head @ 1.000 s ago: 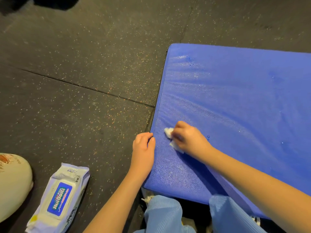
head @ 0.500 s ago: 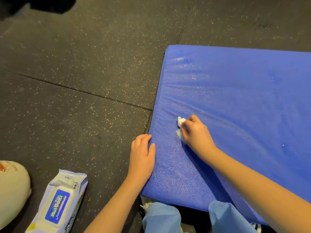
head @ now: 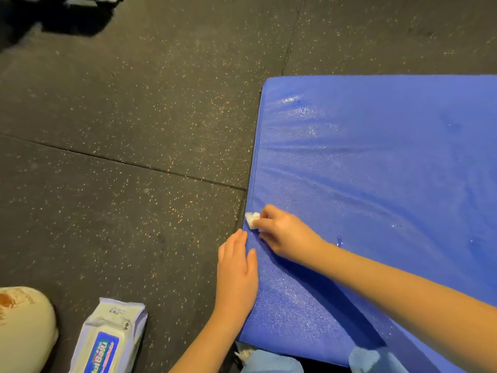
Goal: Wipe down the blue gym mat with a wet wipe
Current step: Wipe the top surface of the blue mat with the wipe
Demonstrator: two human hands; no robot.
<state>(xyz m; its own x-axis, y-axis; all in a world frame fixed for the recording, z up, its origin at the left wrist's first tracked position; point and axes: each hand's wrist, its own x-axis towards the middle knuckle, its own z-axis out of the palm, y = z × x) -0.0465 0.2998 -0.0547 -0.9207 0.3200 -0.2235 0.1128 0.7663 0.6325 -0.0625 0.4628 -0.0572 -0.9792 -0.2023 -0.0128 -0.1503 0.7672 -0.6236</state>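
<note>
The blue gym mat [head: 376,170] fills the right half of the view, lying on dark speckled rubber flooring, with wet shiny patches on its surface. My right hand [head: 285,234] grips a small crumpled white wet wipe [head: 252,219] and presses it on the mat at its left edge. My left hand [head: 236,267] lies flat with straight fingers on the mat's left edge, just below the wipe, thumb on top of the mat.
A pack of wet wipes [head: 107,340] lies on the floor at the lower left. A beige rounded object [head: 24,329] sits at the bottom-left corner. Light blue trouser knees [head: 271,362] show under the mat's near edge. Floor seams cross the rubber tiles.
My right hand slid the wipe away across the mat, then back left to the mat's left edge. My left hand stayed on the edge.
</note>
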